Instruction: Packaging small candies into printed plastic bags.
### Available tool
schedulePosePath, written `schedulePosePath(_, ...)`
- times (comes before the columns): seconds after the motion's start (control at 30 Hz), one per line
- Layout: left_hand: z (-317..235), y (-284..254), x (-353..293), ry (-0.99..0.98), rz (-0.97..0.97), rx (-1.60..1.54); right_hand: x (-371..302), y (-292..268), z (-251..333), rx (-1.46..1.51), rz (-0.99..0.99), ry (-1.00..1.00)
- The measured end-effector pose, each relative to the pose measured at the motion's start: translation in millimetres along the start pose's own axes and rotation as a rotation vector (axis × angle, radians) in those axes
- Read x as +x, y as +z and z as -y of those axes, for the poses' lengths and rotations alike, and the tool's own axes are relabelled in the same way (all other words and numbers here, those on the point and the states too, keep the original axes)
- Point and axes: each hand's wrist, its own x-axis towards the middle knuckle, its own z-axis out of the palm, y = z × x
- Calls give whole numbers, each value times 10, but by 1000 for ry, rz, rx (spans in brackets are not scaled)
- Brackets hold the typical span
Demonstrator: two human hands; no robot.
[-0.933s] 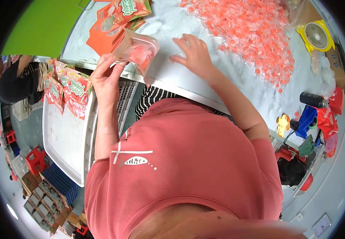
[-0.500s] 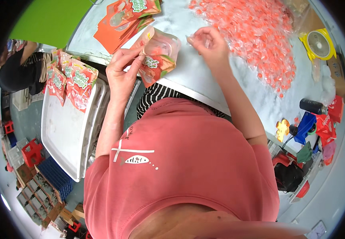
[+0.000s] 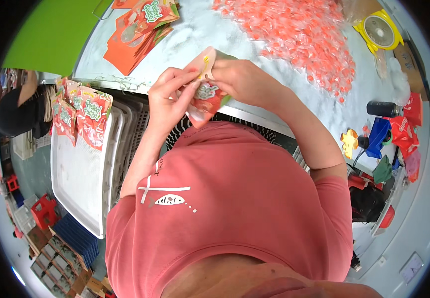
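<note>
An orange-red printed stand-up pouch (image 3: pixel 206 102) is tilted between my hands, over the near edge of the table (image 3: pixel 195 37). My left hand (image 3: pixel 168 97) pinches its left side with thumb and fingers. My right hand (image 3: pixel 250 82) is closed at the pouch's upper mouth; its fingertips are partly hidden there, and I cannot make out what they hold. Beyond, a broad heap of small wrapped pink-orange candies (image 3: pixel 304 37) covers the far right of the table. A pile of flat pouches (image 3: pixel 138 35) lies at the far left.
Left of me, several filled pouches (image 3: pixel 93 114) sit on the top white tray (image 3: pixel 78 174) of a stack. A yellow fan (image 3: pixel 378 31), a black flask (image 3: pixel 384 109) and a blue holder (image 3: pixel 378 136) stand on the right. Someone in black (image 3: pixel 21 111) is at the far left.
My right hand has moved left and nearer, from beside the candy heap to the pouch's mouth. The pouch has come nearer and its opening has narrowed. The view has shifted slightly.
</note>
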Motion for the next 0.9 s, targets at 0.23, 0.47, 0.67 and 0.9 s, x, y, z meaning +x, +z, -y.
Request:
schedulePosePath(0.23,111,-205,164,-404,550,-290,-191,171,226,62,58,-118)
schedulePosePath(0.47,31,-27,2,-396,289,-363,-445,-52,478,-115,-24,-5)
schedulePosePath(0.67,-69,233,-67,-231,499,-386,-488,7,574,-123,438,103)
schedulePosePath(0.9,-146,121,-33,-289,395,-224,-681,-136,733,-10,5,80)
